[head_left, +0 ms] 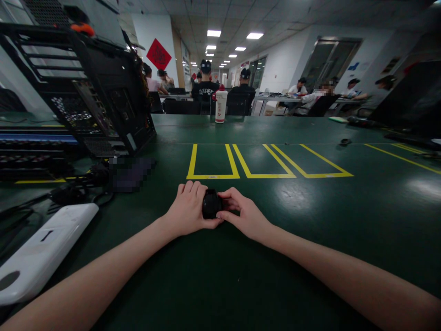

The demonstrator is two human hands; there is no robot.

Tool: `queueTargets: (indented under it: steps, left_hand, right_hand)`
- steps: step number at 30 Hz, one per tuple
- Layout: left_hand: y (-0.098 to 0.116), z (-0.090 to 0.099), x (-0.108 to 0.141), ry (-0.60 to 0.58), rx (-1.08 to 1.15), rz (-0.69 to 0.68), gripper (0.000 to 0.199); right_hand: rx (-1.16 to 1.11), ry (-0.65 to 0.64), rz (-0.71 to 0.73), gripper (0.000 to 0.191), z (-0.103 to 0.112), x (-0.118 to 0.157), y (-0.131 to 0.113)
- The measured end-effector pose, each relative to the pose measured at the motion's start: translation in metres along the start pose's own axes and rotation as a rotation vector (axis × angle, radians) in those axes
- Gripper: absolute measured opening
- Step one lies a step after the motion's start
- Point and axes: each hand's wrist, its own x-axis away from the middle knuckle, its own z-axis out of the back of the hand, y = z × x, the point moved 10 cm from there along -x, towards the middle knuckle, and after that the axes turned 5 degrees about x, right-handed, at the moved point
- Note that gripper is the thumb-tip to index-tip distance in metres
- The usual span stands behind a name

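A small black rounded object (211, 205) is between my two hands, just above or on the green table (220, 276); its exact kind does not show. My left hand (189, 207) is wrapped round its left side, thumb low in front and the back of the hand toward me. From the right, my right hand (241, 212) pinches the same object with thumb and fingers. Parts of it are hidden behind the fingers. Beyond the hands, yellow tape (213, 176) marks out box shapes on the table.
An open black computer case (103, 92) stands at the left, with cables and a white elongated device (51, 248) nearer me. A white bottle with a red lid (221, 106) is at the table's far edge. Another small black item (345, 142) lies far right. Several people sit beyond.
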Motion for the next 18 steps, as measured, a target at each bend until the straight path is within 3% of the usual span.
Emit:
queueTargets:
  steps: [5,8,13,18]
  left_hand:
    - [0.0,0.001,0.001,0.018,-0.001,0.0,0.066]
    - [0.0,0.001,0.001,0.03,0.013,-0.001,0.067]
    - [-0.001,0.0,0.001,0.013,0.018,0.004,0.066]
    - [-0.001,0.0,0.0,-0.005,0.024,0.009,0.065]
  right_hand:
    - [-0.039,-0.007,0.031,0.028,-0.001,0.002,-0.005]
    - [-0.148,-0.017,-0.024,0.023,-0.001,0.0,0.003]
    - [-0.157,-0.041,-0.102,0.031,-0.001,-0.003,0.014]
    - [-0.162,-0.079,-0.023,0.031,-0.003,-0.001,0.004]
